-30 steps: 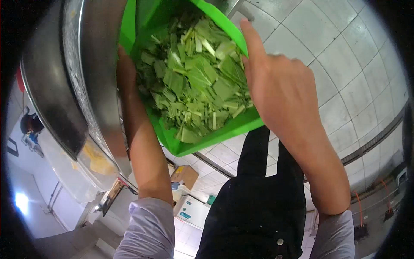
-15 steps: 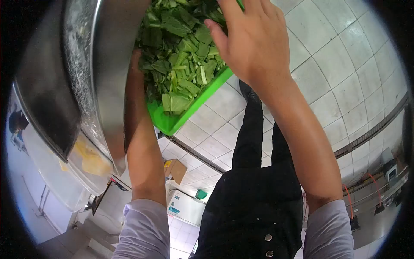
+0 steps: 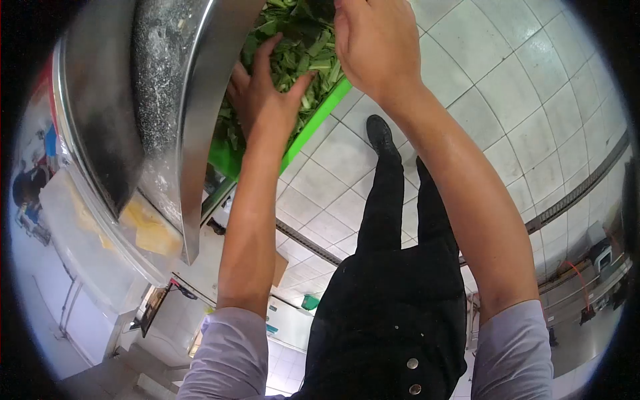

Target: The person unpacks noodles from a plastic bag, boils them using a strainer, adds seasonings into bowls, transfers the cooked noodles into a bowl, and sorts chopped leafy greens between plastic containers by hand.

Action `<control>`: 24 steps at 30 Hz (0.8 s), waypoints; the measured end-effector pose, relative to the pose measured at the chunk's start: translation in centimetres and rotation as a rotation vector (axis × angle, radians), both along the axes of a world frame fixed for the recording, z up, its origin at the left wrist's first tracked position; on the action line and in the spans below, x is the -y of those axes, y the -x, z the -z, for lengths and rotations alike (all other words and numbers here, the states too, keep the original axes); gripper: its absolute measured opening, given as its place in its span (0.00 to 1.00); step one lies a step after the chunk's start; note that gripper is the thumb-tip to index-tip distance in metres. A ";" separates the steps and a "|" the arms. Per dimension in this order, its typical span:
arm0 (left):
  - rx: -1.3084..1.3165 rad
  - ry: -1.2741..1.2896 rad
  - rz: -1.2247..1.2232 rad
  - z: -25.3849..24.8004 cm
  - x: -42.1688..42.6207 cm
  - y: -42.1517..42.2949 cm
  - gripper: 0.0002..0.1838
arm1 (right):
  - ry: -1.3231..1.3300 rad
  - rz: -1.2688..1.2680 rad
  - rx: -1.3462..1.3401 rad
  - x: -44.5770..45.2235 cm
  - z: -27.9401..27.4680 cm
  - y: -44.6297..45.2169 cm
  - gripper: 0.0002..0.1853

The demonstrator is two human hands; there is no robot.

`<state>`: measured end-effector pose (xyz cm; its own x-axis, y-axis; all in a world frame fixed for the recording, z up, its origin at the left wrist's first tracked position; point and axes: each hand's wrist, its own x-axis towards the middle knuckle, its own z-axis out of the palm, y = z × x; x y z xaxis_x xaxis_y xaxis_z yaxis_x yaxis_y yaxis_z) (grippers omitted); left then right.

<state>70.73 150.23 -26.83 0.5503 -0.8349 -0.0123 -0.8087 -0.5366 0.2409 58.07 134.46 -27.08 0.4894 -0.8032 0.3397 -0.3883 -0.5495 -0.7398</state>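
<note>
A bright green crate (image 3: 319, 120) full of chopped leafy greens (image 3: 303, 59) is at the top middle, cut off by the frame's upper edge. My left hand (image 3: 267, 100) reaches into it, fingers and thumb spread apart against the leaves. Above the crate's right side, my right hand (image 3: 380, 50) shows its back, with the fingers curled inward. Its fingertips are partly hidden or out of frame, so whatever it may hold cannot be made out.
Left of the crate stands a large metal basin (image 3: 217, 80) with a whitish, wet-looking inner surface. Beyond it is a clear plastic container (image 3: 100, 260) with yellow pieces (image 3: 150, 227). Tiled floor (image 3: 493, 100) spreads to the right, crossed by a drain grate (image 3: 567, 200).
My left hand has come out from beside the basin and moved right onto the greens, fingers spread. My right hand has shifted up and left, its fingers now curled. The basin appears further right.
</note>
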 end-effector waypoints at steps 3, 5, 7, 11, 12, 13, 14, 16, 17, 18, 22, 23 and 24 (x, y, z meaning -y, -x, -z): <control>-0.064 -0.047 -0.092 -1.1 -0.1 -1.2 0.36 | -0.035 -0.022 0.029 -0.1 0.1 0.4 0.13; -0.177 0.043 -0.196 -2.4 -0.9 -2.2 0.34 | -0.032 -0.021 0.065 0.1 0.5 0.7 0.13; -0.184 0.189 -0.325 -2.8 -1.6 -2.6 0.33 | -0.041 -0.010 0.106 0.0 0.8 1.0 0.13; -0.144 0.274 -0.526 -1.4 -5.8 -3.6 0.36 | -0.214 -0.021 0.189 -0.3 1.0 2.6 0.17; -0.173 0.215 -0.555 -1.4 -6.7 -3.8 0.36 | -0.244 -0.004 0.191 -0.7 0.9 3.7 0.20; -0.193 0.259 -0.474 -2.2 -7.0 -3.0 0.38 | -0.273 0.011 0.194 -1.1 0.8 4.6 0.23; -0.217 0.305 -0.393 -2.7 -7.5 -1.9 0.40 | -0.299 0.027 0.195 -1.5 0.8 5.6 0.26; -0.206 0.395 -0.337 -2.7 -7.6 -1.6 0.42 | -0.153 0.116 0.168 -2.5 0.6 7.4 0.26; -0.165 0.439 -0.366 -2.5 -7.8 -2.1 0.43 | -0.082 0.155 0.150 -3.0 0.7 8.1 0.26; -0.125 0.488 -0.398 -2.1 -8.2 -2.8 0.44 | -0.124 0.136 0.138 -3.5 1.2 8.9 0.28; -0.188 0.099 -0.382 4.5 -15.7 -12.7 0.39 | -0.332 -0.033 0.140 -4.7 1.4 10.1 0.33; -0.222 0.053 -0.387 6.2 -17.6 -14.7 0.37 | -0.385 -0.096 0.146 -4.8 0.8 10.2 0.34; -0.244 0.035 -0.399 7.4 -17.7 -14.8 0.37 | -0.384 -0.128 0.134 -4.8 0.2 10.1 0.35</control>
